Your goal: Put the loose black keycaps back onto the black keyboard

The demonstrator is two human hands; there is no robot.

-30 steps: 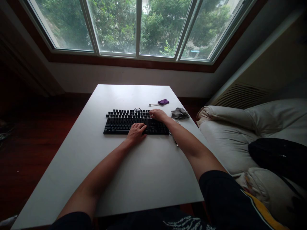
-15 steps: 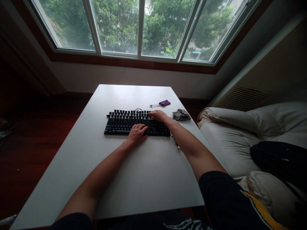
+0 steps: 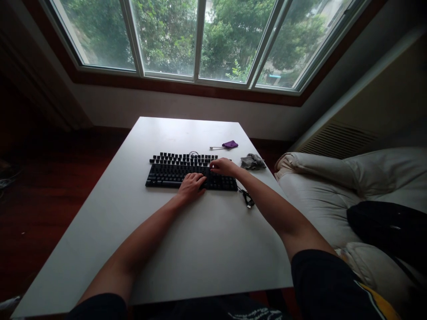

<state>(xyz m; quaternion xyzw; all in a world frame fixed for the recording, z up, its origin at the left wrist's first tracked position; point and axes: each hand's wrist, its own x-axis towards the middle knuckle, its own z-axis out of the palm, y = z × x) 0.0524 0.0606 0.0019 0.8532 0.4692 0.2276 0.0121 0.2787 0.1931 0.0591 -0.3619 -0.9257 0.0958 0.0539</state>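
Observation:
A black keyboard (image 3: pixel 167 175) lies on the white table. My left hand (image 3: pixel 191 186) lies over its front edge, fingers on the keys and thumb low at the edge, holding it. Over the right part of the keyboard, my right hand (image 3: pixel 223 166) is bent down with fingertips drawn together at the keys. Whatever is between those fingertips is too small to make out. Along the keyboard's far side stand rows of loose black keycaps (image 3: pixel 173 157), partly hidden on the right by my right hand.
A black cable (image 3: pixel 247 199) with a plug lies right of the keyboard. Further back are a grey crumpled cloth (image 3: pixel 252 162), a purple cloth (image 3: pixel 230 144) and a thin stick (image 3: pixel 216 147). A pale sofa (image 3: pixel 313 186) with a dark bag (image 3: pixel 383 226) stands right of the table (image 3: pixel 187 249).
My right hand has shifted slightly right and toward me, from the keycap rows to over the keyboard. More of the cable shows. My left hand stays in place.

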